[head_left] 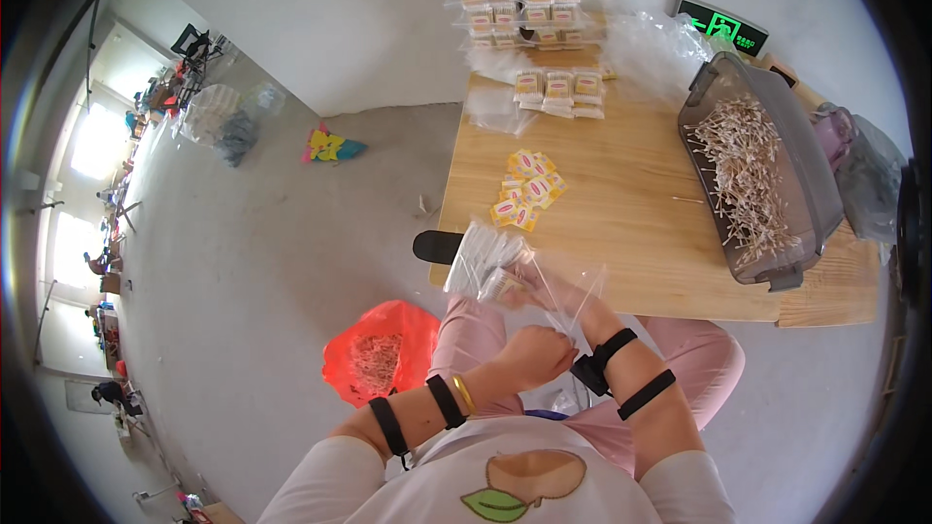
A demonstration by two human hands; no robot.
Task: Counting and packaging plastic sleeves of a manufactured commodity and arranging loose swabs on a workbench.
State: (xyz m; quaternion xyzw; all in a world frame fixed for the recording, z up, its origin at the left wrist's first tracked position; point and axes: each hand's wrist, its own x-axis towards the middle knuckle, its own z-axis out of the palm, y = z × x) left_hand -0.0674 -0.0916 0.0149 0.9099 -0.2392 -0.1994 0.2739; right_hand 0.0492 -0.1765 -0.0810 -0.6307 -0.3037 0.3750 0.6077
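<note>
Clear plastic bag [567, 303] is at the tabletop's near edge, twd the near-L corner, stretched btwn the person's 2 hands & over the lap. R hand [524, 279] has its fingers round a small swab packet [499, 284], a narrow grip, at the bag's far end; can't tell if the packet is in the bag or just against it. L hand [537, 357] is curled in a loose fist by the bag's near end, nr the R wrist; looks to pinch the film, but fingertips are hidden, so can't tell for sure. A stack of flat clear bags [474, 254] sits at the near-L corner, just beside the packet, w/ a black flat piece [437, 246] jutting past the L edge. Up the L edge: loose pile of yellow & white cards [529, 190]. Further up, twd the far-L corner: a group of swab packs [558, 90], then taller stacked packs [524, 2] in clear wrap. Far edge, approx. mid: crumpled clear plastic [652, 50]. R side of tabletop [621, 233]: grey bin [817, 184] w/ a heap of loose swabs [743, 175]; 1 single swab [687, 200] lies just L of it. On the floor, L of the person's knee, red bag [338, 361] holds more swabs [377, 361].
</note>
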